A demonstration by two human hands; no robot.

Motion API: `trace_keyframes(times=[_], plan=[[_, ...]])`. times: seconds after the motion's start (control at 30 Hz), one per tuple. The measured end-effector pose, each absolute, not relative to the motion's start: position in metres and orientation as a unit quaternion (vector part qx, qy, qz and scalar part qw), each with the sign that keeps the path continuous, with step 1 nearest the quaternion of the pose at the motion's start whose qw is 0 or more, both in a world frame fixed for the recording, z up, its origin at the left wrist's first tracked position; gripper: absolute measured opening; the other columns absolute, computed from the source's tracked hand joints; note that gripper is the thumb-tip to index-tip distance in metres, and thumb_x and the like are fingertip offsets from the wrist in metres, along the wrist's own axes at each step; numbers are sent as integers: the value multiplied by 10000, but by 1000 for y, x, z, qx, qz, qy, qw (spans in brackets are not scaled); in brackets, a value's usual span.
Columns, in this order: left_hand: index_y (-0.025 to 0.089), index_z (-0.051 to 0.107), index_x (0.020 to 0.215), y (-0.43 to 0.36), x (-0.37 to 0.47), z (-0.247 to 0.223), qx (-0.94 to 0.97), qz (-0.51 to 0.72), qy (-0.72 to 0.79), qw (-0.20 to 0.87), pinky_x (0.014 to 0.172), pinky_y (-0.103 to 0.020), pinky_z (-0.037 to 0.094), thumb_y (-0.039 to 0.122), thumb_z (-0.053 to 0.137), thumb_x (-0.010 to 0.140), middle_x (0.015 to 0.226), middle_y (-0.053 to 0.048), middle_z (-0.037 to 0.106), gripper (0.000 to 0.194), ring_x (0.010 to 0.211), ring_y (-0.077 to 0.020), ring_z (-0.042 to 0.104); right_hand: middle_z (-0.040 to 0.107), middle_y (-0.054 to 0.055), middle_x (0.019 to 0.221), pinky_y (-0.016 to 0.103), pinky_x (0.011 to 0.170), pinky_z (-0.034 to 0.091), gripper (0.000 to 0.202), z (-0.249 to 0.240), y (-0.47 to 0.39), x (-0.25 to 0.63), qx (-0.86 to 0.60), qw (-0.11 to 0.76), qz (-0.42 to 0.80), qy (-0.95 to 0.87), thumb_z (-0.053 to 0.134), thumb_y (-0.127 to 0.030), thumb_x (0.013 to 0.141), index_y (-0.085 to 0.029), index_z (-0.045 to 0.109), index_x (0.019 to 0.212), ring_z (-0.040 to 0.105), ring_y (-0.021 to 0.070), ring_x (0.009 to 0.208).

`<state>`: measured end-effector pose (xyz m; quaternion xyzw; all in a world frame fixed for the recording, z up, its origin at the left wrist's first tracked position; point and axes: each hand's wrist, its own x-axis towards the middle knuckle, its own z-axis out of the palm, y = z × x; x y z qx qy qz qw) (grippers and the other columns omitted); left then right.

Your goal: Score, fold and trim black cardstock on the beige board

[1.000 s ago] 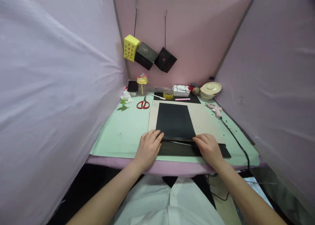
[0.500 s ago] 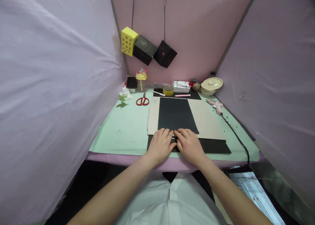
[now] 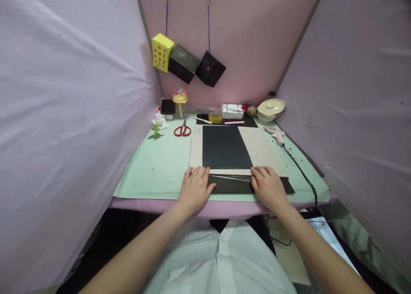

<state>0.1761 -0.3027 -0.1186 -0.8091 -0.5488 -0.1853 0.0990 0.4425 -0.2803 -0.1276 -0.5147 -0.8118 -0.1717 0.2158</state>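
My left hand (image 3: 195, 189) lies flat at the front left edge of a cream board (image 3: 263, 148), fingers stretched forward. My right hand (image 3: 269, 187) rests the same way further right along that edge, palm down. Between them runs a thin glossy strip (image 3: 229, 178), perhaps clear tape, along the join of the board and a black sheet (image 3: 231, 188) below it. A second black sheet (image 3: 224, 147) lies on top of the board, just beyond my fingertips. What is under my fingers is hidden.
Red-handled scissors (image 3: 182, 130) lie at the left, with a yellow tape roll (image 3: 215, 116), a pink pen (image 3: 234, 122) and a white pen-like tool (image 3: 202, 120) behind. A corded glue gun (image 3: 275, 134) and a lidded bowl (image 3: 270, 109) are at the right. Boxes (image 3: 184, 63) hang above.
My hands have slid apart from the middle of the front edge, left hand leftward and right hand rightward. The glossy strip between them now shows. The whole view has shifted slightly.
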Motion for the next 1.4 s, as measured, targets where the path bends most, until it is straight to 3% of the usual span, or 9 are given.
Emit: trace_keyframes(times=[0.17,0.37,0.67,0.8,0.97,1.07,1.17,1.27,1.4], plan=[[157,522,1294,-305,175,-122,-798,-210,-557,91,1019,-473,315,352,566,916,1204,-132,608,427,1172,-286,506,663,118,1046,399,828,434,223,-125,-278,457,-527,218,-170,-803,508,-233,927,-147,661,1066,526,270,983],[163,502,1305,-306,165,-122,-793,-250,-554,41,1029,-462,318,284,539,929,1179,-117,604,396,1151,-261,507,608,122,1213,413,903,457,362,-124,-268,453,-471,262,-90,-837,545,-260,927,-159,560,1274,519,264,1099],[178,533,1235,-308,156,-126,-781,-321,-536,2,1031,-437,336,208,482,943,1088,-80,668,299,1078,-213,581,673,81,895,358,766,458,200,-128,-261,449,-395,260,-78,-878,482,-159,956,-156,680,987,551,200,861],[181,537,1261,-314,148,-129,-794,-303,-526,36,1065,-457,286,167,474,936,1167,-91,681,332,1170,-237,564,661,69,843,353,748,442,178,-129,-261,451,-392,258,-91,-878,493,-148,949,-161,670,934,537,197,826],[189,566,1239,-322,140,-130,-764,-351,-541,19,1033,-468,323,192,482,925,1174,-101,682,325,1166,-266,575,650,68,858,354,732,439,141,-131,-261,452,-405,276,-101,-866,510,-135,935,-168,647,936,530,204,821],[195,595,1172,-327,144,-125,-685,-456,-559,-98,1007,-440,382,272,508,919,1172,-104,667,278,1145,-263,583,644,78,898,359,761,457,126,-127,-265,452,-407,337,-98,-843,521,-110,919,-172,621,966,536,207,856],[172,585,1104,-327,153,-113,-495,-550,-555,-380,885,-393,488,423,549,892,1127,-130,667,330,1002,-252,650,627,79,923,369,799,467,165,-115,-276,450,-397,431,-84,-806,537,-73,895,-185,595,1001,544,205,882],[117,607,1046,-315,157,-96,-271,-512,-455,-676,878,-364,512,531,547,869,1067,-172,691,455,954,-258,685,610,62,917,360,800,461,218,-92,-298,450,-382,479,-49,-789,545,-38,877,-207,591,1007,554,191,879],[125,673,931,-287,150,-78,-126,-452,-381,-797,781,-308,546,502,546,873,817,-91,733,402,729,-202,702,584,64,924,334,759,457,245,-54,-342,460,-347,442,67,-825,510,-27,880,-210,588,1023,556,188,897]])
